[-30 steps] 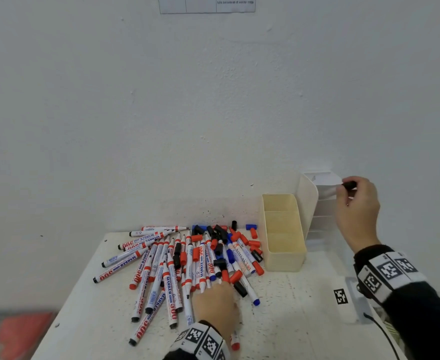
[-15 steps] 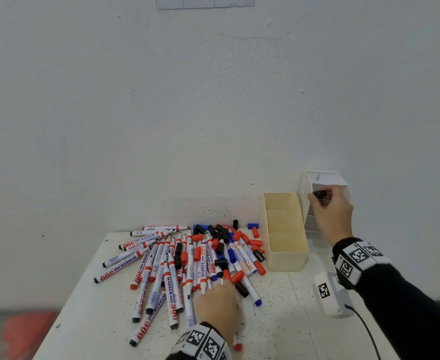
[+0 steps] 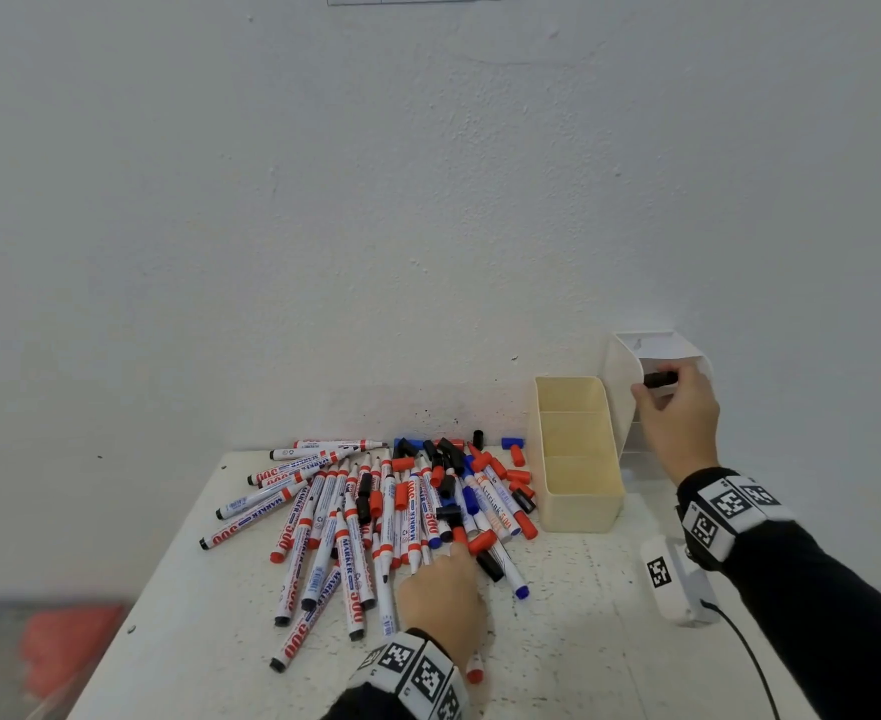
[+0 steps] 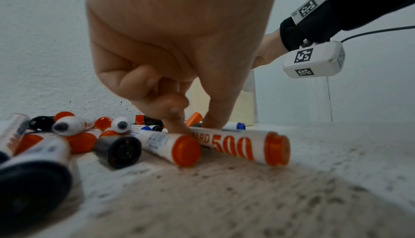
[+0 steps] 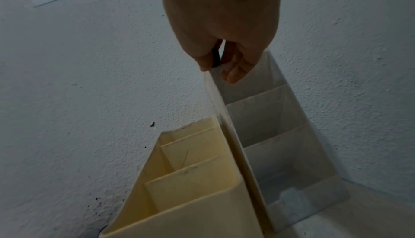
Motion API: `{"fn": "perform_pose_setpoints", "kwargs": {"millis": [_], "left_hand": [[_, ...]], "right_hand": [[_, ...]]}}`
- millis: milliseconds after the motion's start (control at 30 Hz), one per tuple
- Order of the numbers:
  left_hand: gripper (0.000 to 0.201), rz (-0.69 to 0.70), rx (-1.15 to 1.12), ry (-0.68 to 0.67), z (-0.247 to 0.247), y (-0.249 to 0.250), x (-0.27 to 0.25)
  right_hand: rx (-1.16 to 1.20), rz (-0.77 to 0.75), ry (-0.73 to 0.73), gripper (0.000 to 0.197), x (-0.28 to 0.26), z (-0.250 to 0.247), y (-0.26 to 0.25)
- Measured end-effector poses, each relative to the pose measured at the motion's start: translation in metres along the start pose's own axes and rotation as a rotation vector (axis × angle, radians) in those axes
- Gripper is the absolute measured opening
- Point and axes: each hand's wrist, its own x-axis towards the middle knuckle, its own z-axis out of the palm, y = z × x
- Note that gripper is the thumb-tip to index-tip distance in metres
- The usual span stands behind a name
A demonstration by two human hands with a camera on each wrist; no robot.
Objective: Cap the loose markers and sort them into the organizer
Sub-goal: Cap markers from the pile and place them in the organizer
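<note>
Left hand: the left hand point(image 3: 441, 595) lies low on the near edge of the marker pile, fingers bent downward; in the left wrist view two fingertips point(image 4: 177, 122) press on the barrel of a red-capped marker point(image 4: 238, 146) that lies flat on the table. It presses rather than grips; nothing is lifted.
Table: white speckled table point(image 3: 573, 641), with a white tagged box point(image 3: 675, 584) and its cable near the right forearm.
Marker pile: the loose markers point(image 3: 376, 517) lie in a heap across the table's middle, red, blue and black, with loose caps point(image 3: 449, 452) scattered at the far side by the wall.
Cream organizer: a cream organizer point(image 3: 578, 459) with three compartments stands just right of the pile, touching the white one.
Right hand: the right hand point(image 3: 680, 418) pinches a black-capped marker point(image 3: 659, 379) between thumb and fingers, held at the top back compartment of the white organizer.
White organizer: the white organizer point(image 5: 280, 135), stepped, stands against the wall in the far right corner.
</note>
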Motion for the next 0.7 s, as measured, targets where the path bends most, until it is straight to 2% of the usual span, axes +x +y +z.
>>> {"fn": "perform_pose_setpoints", "kwargs": {"millis": [100, 233, 367, 433, 500, 533, 600, 700], "left_hand": [[0.040, -0.001, -0.023, 0.002, -0.003, -0.001, -0.002], [0.041, -0.002, -0.081, 0.001, -0.006, -0.004, -0.004], [0.035, -0.021, -0.187, -0.025, -0.006, -0.009, 0.000], [0.029, -0.022, -0.222, -0.029, -0.006, -0.012, 0.001], [0.018, -0.014, -0.252, -0.001, -0.006, -0.016, 0.001], [0.015, -0.006, -0.276, 0.023, -0.006, -0.018, 0.001], [0.016, 0.020, -0.327, 0.082, -0.006, -0.023, 0.000], [0.030, 0.035, -0.309, 0.192, -0.009, -0.030, -0.002]], "right_hand": [[0.006, -0.007, 0.037, 0.038, -0.005, 0.003, -0.004], [-0.004, -0.074, 0.111, 0.037, -0.011, 0.007, -0.008], [-0.058, -0.214, 0.266, 0.021, -0.019, 0.010, -0.015], [-0.058, -0.343, 0.269, 0.009, -0.028, 0.014, -0.023], [-0.029, -0.452, 0.166, 0.011, -0.039, 0.019, -0.033], [-0.009, -0.461, 0.060, 0.014, -0.044, 0.023, -0.038], [-0.003, -0.382, -0.230, 0.018, -0.058, 0.031, -0.047], [-0.112, -0.243, -0.696, 0.010, -0.081, 0.050, -0.049]]}}
